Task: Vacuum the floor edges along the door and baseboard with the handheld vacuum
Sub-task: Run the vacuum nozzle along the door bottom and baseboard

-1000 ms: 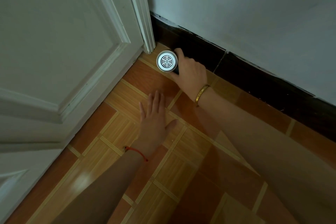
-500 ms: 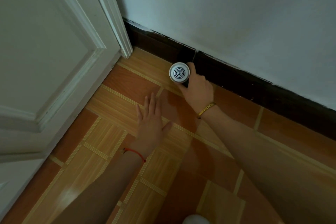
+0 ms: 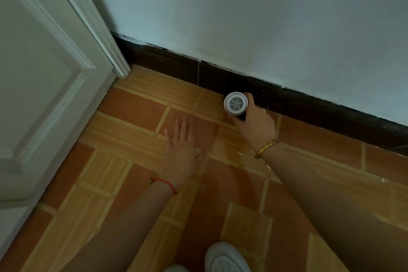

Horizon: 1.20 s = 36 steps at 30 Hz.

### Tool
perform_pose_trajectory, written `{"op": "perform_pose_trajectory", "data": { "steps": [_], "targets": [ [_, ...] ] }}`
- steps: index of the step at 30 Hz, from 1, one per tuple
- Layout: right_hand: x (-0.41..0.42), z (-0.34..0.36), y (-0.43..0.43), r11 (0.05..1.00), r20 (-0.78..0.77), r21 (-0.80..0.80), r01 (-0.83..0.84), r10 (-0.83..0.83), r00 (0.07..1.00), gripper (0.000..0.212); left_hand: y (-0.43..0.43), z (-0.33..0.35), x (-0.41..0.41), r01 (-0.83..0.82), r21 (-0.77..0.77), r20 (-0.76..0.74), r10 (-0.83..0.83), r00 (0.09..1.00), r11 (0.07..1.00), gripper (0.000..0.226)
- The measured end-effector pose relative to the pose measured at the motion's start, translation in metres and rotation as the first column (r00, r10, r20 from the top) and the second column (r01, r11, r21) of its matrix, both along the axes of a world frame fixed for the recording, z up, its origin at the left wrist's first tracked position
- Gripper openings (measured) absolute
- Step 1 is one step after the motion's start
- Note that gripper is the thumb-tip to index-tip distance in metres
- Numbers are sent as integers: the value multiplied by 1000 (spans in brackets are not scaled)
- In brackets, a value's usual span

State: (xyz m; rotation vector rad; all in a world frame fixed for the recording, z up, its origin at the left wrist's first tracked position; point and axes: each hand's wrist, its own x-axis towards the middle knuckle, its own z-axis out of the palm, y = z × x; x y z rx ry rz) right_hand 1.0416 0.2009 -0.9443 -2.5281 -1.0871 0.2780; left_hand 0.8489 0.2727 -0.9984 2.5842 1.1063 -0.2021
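Handheld vacuum (image 3: pixel 235 104) farther right along baseboard (image 3: pixel 313 105), grip of right hand (image 3: pixel 257 127) around it, left hand (image 3: pixel 182 159) flat on floor (image 3: pixel 132 108)

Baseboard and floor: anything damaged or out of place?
The dark baseboard has a pale vertical seam gap and ragged paint along its top; small white flecks lie on the tiles near the right wrist.

Right hand (image 3: pixel 257 127) grips the handheld vacuum (image 3: pixel 235 104); left hand (image 3: pixel 183 157) seemingly rests flat, fingers straight.
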Motion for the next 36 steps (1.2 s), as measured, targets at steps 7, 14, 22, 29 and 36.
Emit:
{"op": "perform_pose_trajectory", "data": {
  "steps": [7,14,22,29,36],
  "targets": [
    [13,-1,-35,993,-29,68,96,-94,995,61,-16,1,12,76,-22,-9,-76,997,997,94],
    [32,13,-65,939,-356,186,289,-209,911,65,-34,8,23,134,-48,-24,-136,990,990,100],
    [26,15,-105,992,-378,37,123,-100,921,44,-57,9,40,227,-65,-61,-231,971,972,115],
    [12,20,-124,998,-379,-37,-55,37,925,58,-65,3,50,218,-113,-78,-227,971,970,121],
    [10,19,-127,999,-319,-27,41,-47,947,72,-62,5,46,253,-112,-144,-268,953,961,120]
  ]
}}
